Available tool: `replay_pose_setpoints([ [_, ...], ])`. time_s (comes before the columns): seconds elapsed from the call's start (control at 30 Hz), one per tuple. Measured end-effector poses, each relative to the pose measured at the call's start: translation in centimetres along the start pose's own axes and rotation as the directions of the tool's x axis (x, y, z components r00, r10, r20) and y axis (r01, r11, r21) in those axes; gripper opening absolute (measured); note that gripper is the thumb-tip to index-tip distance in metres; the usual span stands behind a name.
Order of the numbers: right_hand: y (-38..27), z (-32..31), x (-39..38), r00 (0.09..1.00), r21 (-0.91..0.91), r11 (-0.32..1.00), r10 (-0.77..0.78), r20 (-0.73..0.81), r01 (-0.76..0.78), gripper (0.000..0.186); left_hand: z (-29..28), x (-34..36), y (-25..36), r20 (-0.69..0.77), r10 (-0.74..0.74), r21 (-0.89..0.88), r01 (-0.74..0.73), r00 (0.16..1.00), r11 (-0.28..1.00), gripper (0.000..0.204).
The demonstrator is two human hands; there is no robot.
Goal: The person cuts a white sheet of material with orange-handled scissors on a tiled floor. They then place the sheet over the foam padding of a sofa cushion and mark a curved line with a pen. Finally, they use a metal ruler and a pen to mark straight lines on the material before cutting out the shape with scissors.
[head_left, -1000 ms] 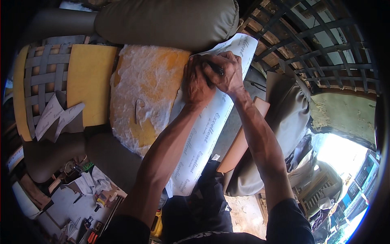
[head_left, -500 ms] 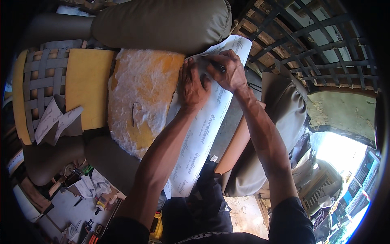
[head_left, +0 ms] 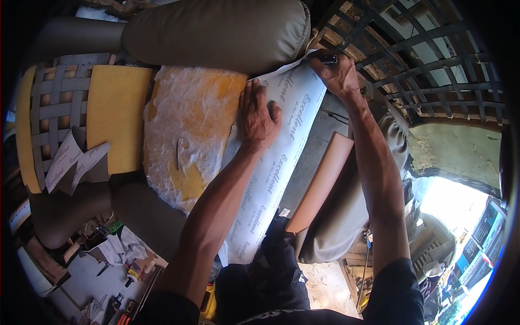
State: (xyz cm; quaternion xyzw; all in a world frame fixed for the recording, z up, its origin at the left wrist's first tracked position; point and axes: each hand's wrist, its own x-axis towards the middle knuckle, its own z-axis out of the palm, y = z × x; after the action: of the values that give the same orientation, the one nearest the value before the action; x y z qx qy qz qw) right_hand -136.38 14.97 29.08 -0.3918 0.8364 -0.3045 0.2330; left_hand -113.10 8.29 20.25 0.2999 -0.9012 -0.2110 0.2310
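Under my left hand (head_left: 260,116) lies a long sheet of upholstery vinyl (head_left: 271,168), its white printed backing facing up. That hand rests flat on the sheet's left edge, fingers pointing away from me. At the far right corner of the sheet, my right hand (head_left: 341,76) is closed around a small black tool (head_left: 328,59); its working end is hidden, so its kind cannot be told. Touching the sheet's left side is a yellow foam pad (head_left: 189,119) covered with torn white batting. A thin hook-shaped line shows on the batting.
A padded brown cushion (head_left: 216,35) borders the far side. To the left are yellow foam (head_left: 119,114), woven webbing (head_left: 59,97) and vinyl offcuts (head_left: 70,162). An orange-brown roll (head_left: 319,187) lies right of the sheet, beside a grey-brown cushion (head_left: 338,233). Tools (head_left: 130,279) lie lower left.
My right hand has moved away and to the right with the black tool, along the sheet's far edge to its corner. The far edge now lies lower. My left hand stays put.
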Motion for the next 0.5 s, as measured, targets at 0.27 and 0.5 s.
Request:
replay_pose_setpoints([
  [0.27,0.6,0.6,-0.6,0.953,0.169,0.985,0.073,-0.292,-0.024,0.035,-0.1,0.0,0.0,0.014,-0.016,-0.038,0.017,1.000,0.999,0.060],
  [0.5,0.9,1.2,-1.3,0.935,0.200,0.979,0.106,-0.339,-0.039,0.033,-0.1,0.0,0.1,0.022,-0.023,-0.051,0.024,0.999,0.998,0.057],
])
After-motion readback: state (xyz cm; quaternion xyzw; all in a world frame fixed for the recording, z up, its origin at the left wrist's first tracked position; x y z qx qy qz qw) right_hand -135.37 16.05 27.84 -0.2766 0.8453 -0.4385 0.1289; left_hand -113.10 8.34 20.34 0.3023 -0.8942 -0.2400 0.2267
